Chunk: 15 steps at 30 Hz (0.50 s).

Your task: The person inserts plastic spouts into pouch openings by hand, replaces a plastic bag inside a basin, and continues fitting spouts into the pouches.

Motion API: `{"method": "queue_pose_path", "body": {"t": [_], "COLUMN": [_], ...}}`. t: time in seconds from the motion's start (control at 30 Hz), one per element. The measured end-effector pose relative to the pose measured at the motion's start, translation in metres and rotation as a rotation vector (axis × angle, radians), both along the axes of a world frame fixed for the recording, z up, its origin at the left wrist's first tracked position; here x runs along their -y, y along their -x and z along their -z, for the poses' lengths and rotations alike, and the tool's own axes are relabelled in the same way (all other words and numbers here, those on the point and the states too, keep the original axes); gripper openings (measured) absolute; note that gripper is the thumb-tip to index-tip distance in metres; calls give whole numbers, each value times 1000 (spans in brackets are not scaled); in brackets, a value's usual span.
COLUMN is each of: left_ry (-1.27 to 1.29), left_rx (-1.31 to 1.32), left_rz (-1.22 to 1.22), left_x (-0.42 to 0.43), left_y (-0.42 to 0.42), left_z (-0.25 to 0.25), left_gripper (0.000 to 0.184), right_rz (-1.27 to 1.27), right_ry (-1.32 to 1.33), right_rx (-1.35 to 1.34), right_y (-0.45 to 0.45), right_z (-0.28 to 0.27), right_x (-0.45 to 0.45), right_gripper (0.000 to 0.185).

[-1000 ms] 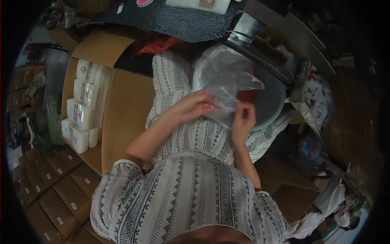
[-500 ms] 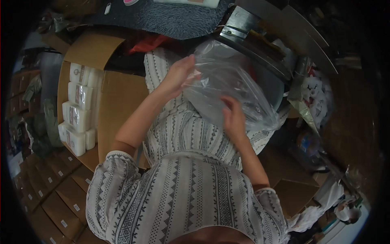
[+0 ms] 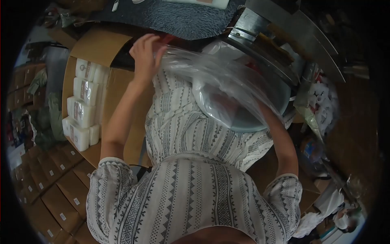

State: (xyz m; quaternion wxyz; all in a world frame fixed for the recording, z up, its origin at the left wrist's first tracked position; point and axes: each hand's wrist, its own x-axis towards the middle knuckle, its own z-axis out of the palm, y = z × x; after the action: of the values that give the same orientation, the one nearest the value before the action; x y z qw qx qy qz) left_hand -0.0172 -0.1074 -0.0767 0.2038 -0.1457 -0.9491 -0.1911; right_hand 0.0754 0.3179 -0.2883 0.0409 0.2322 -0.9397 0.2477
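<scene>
Clear plastic, looking like a bag [image 3: 205, 67], is stretched across the lap and over a grey-blue basin [image 3: 248, 123]. My left hand [image 3: 144, 55] is at the film's left end, fingers bent and thumb against the plastic; it seems to grip that edge. On the other side, my right hand [image 3: 254, 95] reaches in under the film above the basin. The plastic veils its fingers, so their grip is hidden. Something reddish shows dimly through the film inside the basin.
An open cardboard box [image 3: 118, 93] with stacked white wrapped packs [image 3: 83, 107] stands to the left. Closed cartons [image 3: 61, 199] lie lower left. A metal machine [image 3: 248, 24] rises at the upper right, beside a dark fuzzy-covered surface [image 3: 187, 18].
My left hand has moved left, and the plastic now stretches out toward it. My right hand has gone right and under the film. More of the basin shows.
</scene>
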Motion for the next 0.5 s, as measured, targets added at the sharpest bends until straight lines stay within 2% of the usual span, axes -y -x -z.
{"method": "queue_pose_path", "body": {"t": [0.03,0.07,0.1,0.13,0.2,0.23,0.27,0.3,0.33,0.4,0.43,0.5], "left_ry": [123,113,101,97,47,45,73,101,98,629,632,466], "left_rx": [-85,38,159,159,175,175,232,289,292,818,815,877], "left_rz": [119,296,469,470,427,431,484,538,545,810,819,819], "left_x": [-19,-35,-50,-62,-75,-76,-76,-77,-76,-68,-62,-51], "left_y": [-22,-45,-57,-59,-66,-66,-68,-71,-73,-78,-88,-112], "left_z": [-13,-19,-21,-14,5,4,2,2,7,28,41,59], "left_gripper": [38,41,44,44,46,46,46,47,47,43,43,37], "right_rz": [6,8,59,110,103,107,4,-99,-90,-52,-43,-47], "right_ry": [-44,-48,-1,47,337,335,308,281,279,70,71,20], "right_rx": [-30,-25,145,314,396,396,429,461,465,657,656,374], "right_y": [-1,-13,-33,-52,-86,-97,-109,-122,-137,-162,-170,-183], "right_z": [2,-9,-38,-72,-156,-172,-184,-190,-190,-175,-164,-151], "right_x": [-2,4,19,35,57,57,57,57,55,45,42,41], "right_gripper": [45,45,45,45,39,39,39,39,39,35,35,39]}}
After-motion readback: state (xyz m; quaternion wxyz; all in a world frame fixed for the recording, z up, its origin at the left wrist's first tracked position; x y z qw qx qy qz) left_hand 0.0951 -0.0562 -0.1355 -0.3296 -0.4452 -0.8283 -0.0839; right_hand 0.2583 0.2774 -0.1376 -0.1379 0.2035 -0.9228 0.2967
